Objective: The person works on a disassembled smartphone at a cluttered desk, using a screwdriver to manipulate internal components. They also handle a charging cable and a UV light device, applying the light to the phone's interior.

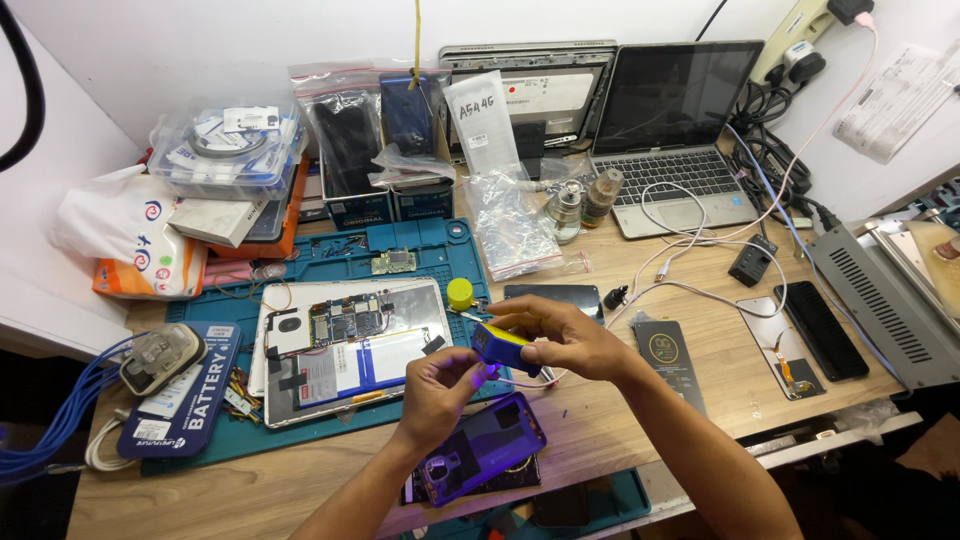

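Purple-lit phone back cover (480,447) lies on the desk (620,420) just below both hands. Right hand (570,340) grasps a small yellow-and-blue lamp (503,349); left hand (440,385) pinches its underside.

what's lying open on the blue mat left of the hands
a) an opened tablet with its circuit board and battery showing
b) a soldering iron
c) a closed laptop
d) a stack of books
a: the opened tablet lies back-off on the blue mat, circuit board and battery exposed, left of the right hand holding a small blue and yellow tool.
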